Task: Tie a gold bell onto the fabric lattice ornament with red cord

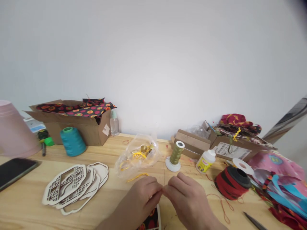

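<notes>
Low in the middle of the head view, my left hand (144, 195) and my right hand (184, 195) meet fingertip to fingertip over the wooden table (28, 204). Both are closed in a pinch on something too small to make out; a thin thread runs up from the fingers toward the olive-gold thread spool (177, 153). Under my left wrist lies a small card covered in dark patterned fabric (151, 221). A yellow strand (137, 177) and a clear plastic bag of gold trinkets (139, 155) lie just beyond my hands.
Stacked laser-cut wooden shapes (74, 187), a phone (14, 171), a teal thread cone (72, 141) and a fabric-filled cardboard box (72, 123) sit left. Right: a glue bottle (205, 160), a red ribbon roll (231, 183), cardboard boxes (230, 145), colourful fabric (280, 182) and scissors (255, 221).
</notes>
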`<state>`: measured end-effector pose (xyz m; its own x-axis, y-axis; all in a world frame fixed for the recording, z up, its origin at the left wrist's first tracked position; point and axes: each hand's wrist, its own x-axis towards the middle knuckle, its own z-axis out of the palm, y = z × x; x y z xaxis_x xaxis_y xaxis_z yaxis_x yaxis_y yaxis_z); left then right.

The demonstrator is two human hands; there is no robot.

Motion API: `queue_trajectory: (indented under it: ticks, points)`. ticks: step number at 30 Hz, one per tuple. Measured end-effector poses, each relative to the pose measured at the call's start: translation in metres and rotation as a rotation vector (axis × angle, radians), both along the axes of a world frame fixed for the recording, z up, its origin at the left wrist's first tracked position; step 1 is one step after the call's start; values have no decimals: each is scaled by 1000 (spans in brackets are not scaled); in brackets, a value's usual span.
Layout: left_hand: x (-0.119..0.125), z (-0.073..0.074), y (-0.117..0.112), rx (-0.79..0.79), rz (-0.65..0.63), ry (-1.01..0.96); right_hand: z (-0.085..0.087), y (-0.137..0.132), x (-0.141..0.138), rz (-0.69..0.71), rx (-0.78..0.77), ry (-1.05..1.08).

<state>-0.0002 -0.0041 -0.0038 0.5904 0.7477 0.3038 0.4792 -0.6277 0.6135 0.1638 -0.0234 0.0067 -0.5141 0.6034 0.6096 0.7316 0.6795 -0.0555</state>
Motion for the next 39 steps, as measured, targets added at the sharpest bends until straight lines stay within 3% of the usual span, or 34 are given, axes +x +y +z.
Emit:
queue_trajectory:
  ticks: [7, 10, 12, 14, 19, 23, 26, 29, 39]
  points:
    - [-2, 7, -2, -34, -169, -62, 7, 5, 12, 72, -666, 540]
    - [-2, 5, -3, -80, -138, -147, -1, 8, 10, 99, -953, 826]
    - [-3, 3, -2, -101, -90, -184, -7, 9, 6, 132, -1039, 963]
    - [-3, 1, -2, -135, -27, -209, -9, 9, 2, 126, -967, 983]
    - [-1, -1, -2, -279, 106, -306, -10, 4, -4, 51, -544, 781]
    - [2, -5, -4, -336, 183, -397, -13, 2, -8, 27, -368, 713]
    - [4, -6, -5, -273, 234, -371, -17, 2, -11, 2, -290, 717]
    - [5, -6, -4, -153, 256, -317, -19, 3, -15, -48, -339, 794]
    - [0, 0, 0, 353, 106, -151, -23, 4, -23, -66, -864, 1321]
